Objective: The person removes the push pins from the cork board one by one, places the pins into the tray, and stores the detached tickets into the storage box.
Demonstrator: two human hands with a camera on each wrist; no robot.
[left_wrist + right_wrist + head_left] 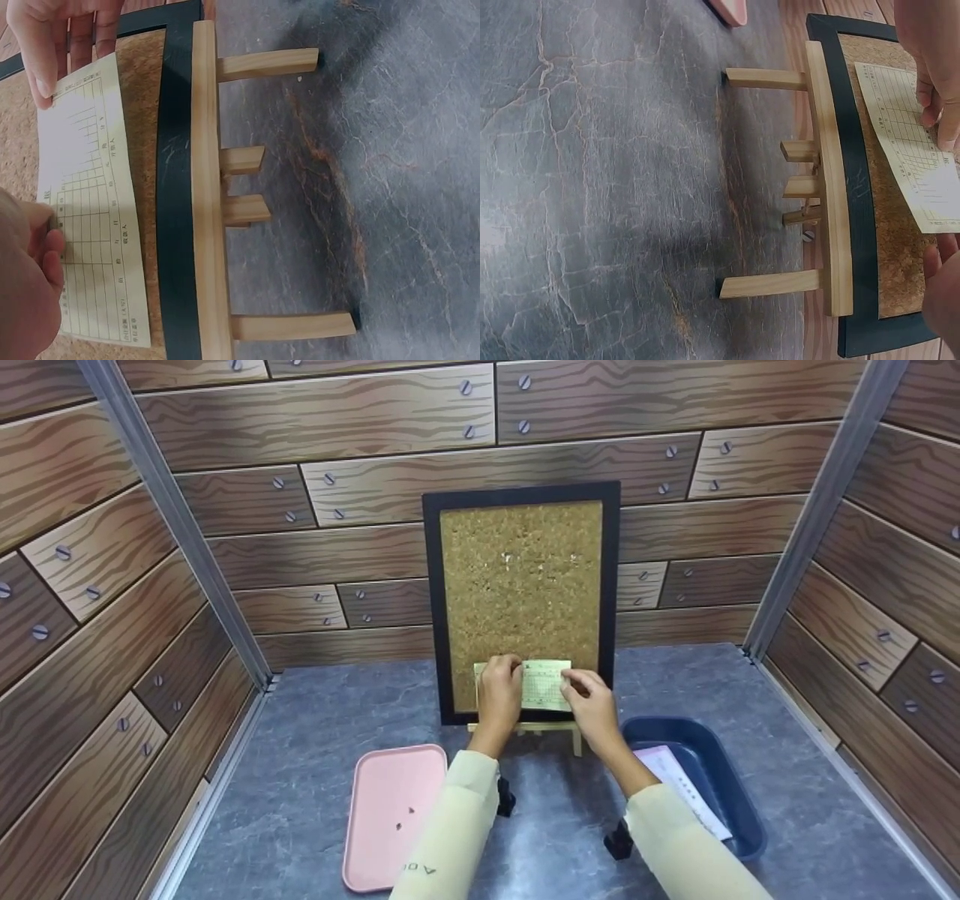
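Note:
A pale green-yellow receipt slip (546, 686), printed with a grid, lies against the lower part of a black-framed cork board (525, 585). My left hand (500, 690) covers the slip's left half, its curled fingertips gripping near the middle of the upper edge. I cannot tell whether something small sits between those fingers. At the right edge, my right hand (594, 701) pinches the slip, thumb in front and fingers behind in the left wrist view. The slip's lower edge (135, 247) bows off the cork. A wooden easel (210, 187) carries the board.
To the left lies a pink tray (375, 810) with small dark pieces on it. A dark blue bin (739, 810) at the right holds a pinkish-white printed paper (686, 791). Wood-patterned walls enclose the grey marbled table (300, 780).

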